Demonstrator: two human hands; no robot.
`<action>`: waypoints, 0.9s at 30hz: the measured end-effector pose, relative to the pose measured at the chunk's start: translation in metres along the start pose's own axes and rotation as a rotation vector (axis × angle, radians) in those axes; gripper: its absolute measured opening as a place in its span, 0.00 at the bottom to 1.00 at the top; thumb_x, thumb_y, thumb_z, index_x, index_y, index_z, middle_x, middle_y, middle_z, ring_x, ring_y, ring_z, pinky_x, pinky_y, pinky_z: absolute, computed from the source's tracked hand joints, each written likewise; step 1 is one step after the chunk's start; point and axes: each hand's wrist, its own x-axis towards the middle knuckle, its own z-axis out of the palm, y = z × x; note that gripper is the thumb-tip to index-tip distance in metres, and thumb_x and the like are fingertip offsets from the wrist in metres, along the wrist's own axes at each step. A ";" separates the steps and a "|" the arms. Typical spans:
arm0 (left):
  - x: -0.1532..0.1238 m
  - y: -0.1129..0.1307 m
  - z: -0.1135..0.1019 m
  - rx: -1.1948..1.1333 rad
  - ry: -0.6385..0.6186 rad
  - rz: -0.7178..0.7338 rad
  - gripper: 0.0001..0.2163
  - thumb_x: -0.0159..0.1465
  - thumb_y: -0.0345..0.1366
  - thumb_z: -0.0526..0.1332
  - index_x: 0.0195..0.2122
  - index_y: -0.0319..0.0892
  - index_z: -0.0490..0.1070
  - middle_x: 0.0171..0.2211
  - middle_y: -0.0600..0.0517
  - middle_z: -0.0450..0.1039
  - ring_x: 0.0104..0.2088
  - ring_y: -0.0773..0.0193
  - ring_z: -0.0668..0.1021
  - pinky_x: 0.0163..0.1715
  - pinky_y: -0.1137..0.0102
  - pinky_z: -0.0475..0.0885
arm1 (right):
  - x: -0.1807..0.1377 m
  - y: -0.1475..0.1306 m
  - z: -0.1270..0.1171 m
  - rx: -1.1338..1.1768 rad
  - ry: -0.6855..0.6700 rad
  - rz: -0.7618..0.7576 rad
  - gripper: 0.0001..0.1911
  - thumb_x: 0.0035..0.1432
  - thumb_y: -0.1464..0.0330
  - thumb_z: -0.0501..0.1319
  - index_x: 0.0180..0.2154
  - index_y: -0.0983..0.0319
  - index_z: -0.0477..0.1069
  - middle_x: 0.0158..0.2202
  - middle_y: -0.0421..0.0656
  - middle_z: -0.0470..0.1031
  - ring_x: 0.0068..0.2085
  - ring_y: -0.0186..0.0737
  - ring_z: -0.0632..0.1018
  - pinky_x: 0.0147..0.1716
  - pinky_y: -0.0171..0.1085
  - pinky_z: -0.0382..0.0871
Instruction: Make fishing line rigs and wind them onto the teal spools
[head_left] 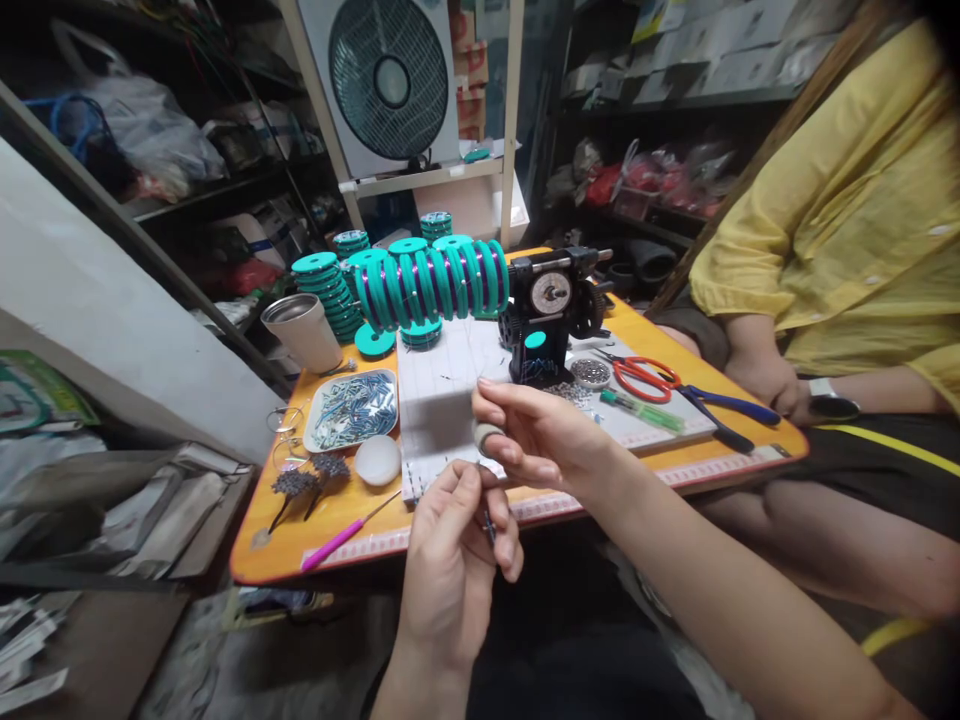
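Note:
My left hand point(459, 525) is closed in front of the white board, thumb pressed to the fingers on a small dark piece point(489, 525) whose kind I cannot make out. Just above it, my right hand point(529, 430) pinches with thumb and forefinger at what looks like a thin line, too fine to follow clearly. A pale finger cover point(486, 438) sits on one of its fingers. Beyond both hands, a row of teal foam spools point(431, 285) is mounted on a black winding machine point(551, 310). Faint lines hang from the spools over the white board point(431, 375).
Left on the orange table point(262, 520) are a tray of small blue tubes point(352, 410), a white round lid point(378, 461), a cup point(304, 330) and a magenta-handled needle tool point(334, 545). Red scissors point(645, 375) and blue-handled pliers point(731, 408) lie right. A person in yellow point(847, 230) sits beside.

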 end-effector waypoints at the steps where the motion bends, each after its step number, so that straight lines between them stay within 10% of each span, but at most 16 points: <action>1: 0.000 0.000 0.000 -0.010 0.008 -0.006 0.06 0.67 0.33 0.56 0.33 0.37 0.67 0.21 0.57 0.65 0.15 0.77 0.66 0.13 0.82 0.63 | 0.000 0.001 0.000 0.009 0.005 0.005 0.18 0.66 0.59 0.49 0.27 0.63 0.59 0.18 0.37 0.69 0.09 0.24 0.62 0.07 0.21 0.49; 27: -0.013 -0.013 -0.014 0.128 0.043 0.021 0.08 0.67 0.34 0.55 0.31 0.37 0.66 0.22 0.55 0.70 0.19 0.71 0.75 0.19 0.78 0.69 | -0.002 0.005 0.002 0.026 0.043 -0.051 0.18 0.67 0.61 0.49 0.27 0.63 0.59 0.16 0.37 0.68 0.08 0.23 0.59 0.06 0.20 0.51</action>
